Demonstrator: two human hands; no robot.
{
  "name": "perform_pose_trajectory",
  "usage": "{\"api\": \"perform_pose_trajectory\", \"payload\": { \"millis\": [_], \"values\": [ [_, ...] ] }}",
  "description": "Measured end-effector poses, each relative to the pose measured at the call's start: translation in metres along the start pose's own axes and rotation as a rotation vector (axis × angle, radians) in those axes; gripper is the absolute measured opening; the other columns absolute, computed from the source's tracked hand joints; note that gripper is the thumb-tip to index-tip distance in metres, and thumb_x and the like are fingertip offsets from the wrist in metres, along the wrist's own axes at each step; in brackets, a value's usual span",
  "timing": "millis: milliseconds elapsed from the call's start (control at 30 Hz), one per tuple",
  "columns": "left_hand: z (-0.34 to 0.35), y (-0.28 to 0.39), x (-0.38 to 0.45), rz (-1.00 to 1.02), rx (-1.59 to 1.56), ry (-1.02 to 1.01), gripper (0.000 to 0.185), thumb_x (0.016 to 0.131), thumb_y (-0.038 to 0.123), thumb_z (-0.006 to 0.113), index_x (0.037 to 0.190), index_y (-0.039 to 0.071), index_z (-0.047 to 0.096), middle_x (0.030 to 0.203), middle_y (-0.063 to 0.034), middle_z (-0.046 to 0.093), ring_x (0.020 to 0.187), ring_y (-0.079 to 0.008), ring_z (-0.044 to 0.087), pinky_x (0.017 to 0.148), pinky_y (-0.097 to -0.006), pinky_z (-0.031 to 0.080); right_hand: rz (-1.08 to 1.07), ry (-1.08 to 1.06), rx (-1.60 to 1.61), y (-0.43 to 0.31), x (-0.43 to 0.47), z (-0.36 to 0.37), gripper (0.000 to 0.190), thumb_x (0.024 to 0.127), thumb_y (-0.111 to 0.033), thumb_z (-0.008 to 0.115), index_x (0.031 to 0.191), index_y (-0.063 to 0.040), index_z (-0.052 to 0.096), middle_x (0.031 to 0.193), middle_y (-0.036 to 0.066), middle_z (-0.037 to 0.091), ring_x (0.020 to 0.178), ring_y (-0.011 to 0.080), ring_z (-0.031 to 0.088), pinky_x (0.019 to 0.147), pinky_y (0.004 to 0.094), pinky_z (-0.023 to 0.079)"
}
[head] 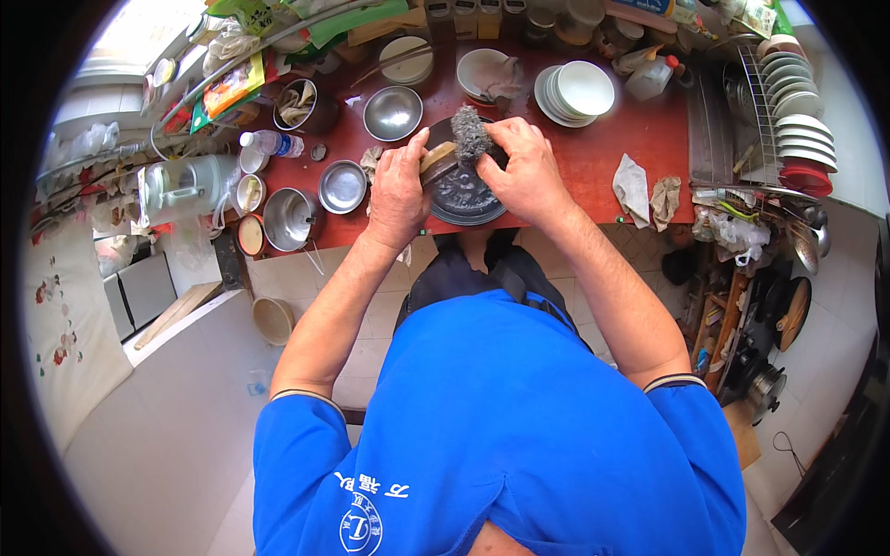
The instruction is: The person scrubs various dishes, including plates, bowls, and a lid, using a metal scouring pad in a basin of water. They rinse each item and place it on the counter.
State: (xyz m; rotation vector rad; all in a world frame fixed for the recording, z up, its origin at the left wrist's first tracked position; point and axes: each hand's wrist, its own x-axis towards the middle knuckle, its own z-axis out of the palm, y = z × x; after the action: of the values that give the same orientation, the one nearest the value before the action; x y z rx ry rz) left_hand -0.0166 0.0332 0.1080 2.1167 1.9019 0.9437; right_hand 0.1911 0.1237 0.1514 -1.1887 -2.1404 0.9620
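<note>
My left hand (400, 191) grips a small tan and dark piece (438, 161), tilted on its edge; it may be a dish or a lid, and its far side is hidden. In my right hand (523, 167) is a grey steel wool scourer (470, 133), close beside that piece; I cannot tell whether they touch. Both hands are over a dark round basin (466, 198) with shiny water in it, near the front edge of the red tabletop (577, 156).
Metal bowls (393, 113) and a saucepan (288, 219) stand to the left. Behind are a bowl with a cloth (502, 76) and stacked white bowls (585, 88). Crumpled cloths (631, 191) lie at the right front edge, near a dish rack (758, 118). A plastic bottle (272, 144) lies at left.
</note>
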Motion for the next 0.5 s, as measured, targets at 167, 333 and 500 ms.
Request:
{"api": "perform_pose_trajectory", "payload": {
  "millis": [167, 333, 500],
  "values": [
    [-0.005, 0.013, 0.000, 0.007, -0.048, -0.052, 0.079, 0.075, -0.009, 0.069, 0.150, 0.003, 0.047, 0.115, -0.0137, 0.066, 0.104, -0.0346, 0.062, 0.097, -0.0466, 0.050, -0.068, -0.064, -0.025, 0.010, 0.015, -0.001, 0.035, 0.090, -0.027, 0.068, 0.120, -0.010, 0.074, 0.115, 0.014, 0.070, 0.111, 0.0348, 0.064, 0.098, 0.0480, 0.048],
    [0.004, 0.004, -0.009, -0.047, 0.026, 0.110, 0.066, 0.078, -0.009, 0.066, 0.141, 0.008, 0.062, 0.116, -0.0151, 0.068, 0.109, -0.0369, 0.061, 0.099, -0.0460, 0.048, 0.259, -0.029, 0.300, 0.055, 0.015, 0.027, 0.031, 0.093, -0.027, 0.064, 0.116, -0.007, 0.073, 0.104, 0.018, 0.075, 0.102, 0.0394, 0.071, 0.090, 0.0493, 0.055],
    [0.005, -0.016, -0.013, -0.119, 0.163, 0.121, 0.063, 0.079, -0.006, 0.069, 0.140, 0.007, 0.063, 0.120, -0.0148, 0.067, 0.110, -0.0359, 0.060, 0.102, -0.0471, 0.046, 0.457, -0.034, 0.293, 0.082, -0.016, 0.054, 0.031, 0.092, -0.027, 0.063, 0.113, -0.005, 0.070, 0.104, 0.025, 0.075, 0.104, 0.0434, 0.072, 0.089, 0.0508, 0.056]
  ]
}}
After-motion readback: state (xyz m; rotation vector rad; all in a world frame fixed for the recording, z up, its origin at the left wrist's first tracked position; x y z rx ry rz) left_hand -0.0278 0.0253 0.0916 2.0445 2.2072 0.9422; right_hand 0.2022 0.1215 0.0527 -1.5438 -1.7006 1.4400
